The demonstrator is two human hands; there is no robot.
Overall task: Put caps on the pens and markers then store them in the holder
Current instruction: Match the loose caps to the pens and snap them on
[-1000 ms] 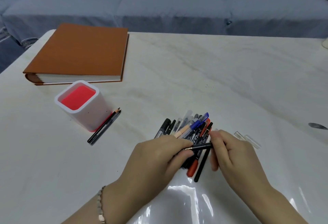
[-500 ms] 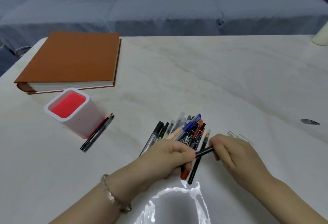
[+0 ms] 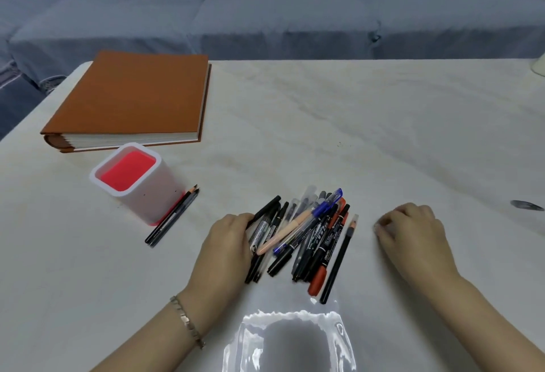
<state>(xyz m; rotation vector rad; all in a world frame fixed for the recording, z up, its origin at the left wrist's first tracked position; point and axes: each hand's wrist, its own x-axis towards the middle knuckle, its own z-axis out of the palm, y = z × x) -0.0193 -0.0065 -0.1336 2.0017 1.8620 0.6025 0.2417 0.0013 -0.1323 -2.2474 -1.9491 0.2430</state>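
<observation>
The pens and markers [image 3: 306,233] lie in a loose, crossed pile on the worktop [image 3: 354,135], just below the middle of the frame. The white holder [image 3: 153,203] with its red inside stands well apart at centre left. Two black pencils [image 3: 172,217] lie against its base.

The left hand [image 3: 230,242] rests against the pile's left edge, thumb touching a black marker. Its fingers are bent down out of sight, so I cannot tell whether its grip is closed on any pen. The right hand [image 3: 413,233] sits right of the pile, apart from it, knuckles up and fingers curled to the worktop. Whether its grip pinches something is hidden.

These are light, stiff things with smooth, round plastic barrels. They probably roll and slide readily on this glossy surface. Because they overlap, pulling a lower one would likely scatter its neighbours. The top ones look easiest: the peach pen [image 3: 283,236] and the blue pen [image 3: 321,209]. The black pencil [image 3: 339,259] on the right edge lies almost free. A pinch at mid-barrel should balance each one, leaving the tip end clear for a cap. A cap needs a straight, modest push, and bare tips should be kept off the skin.
</observation>
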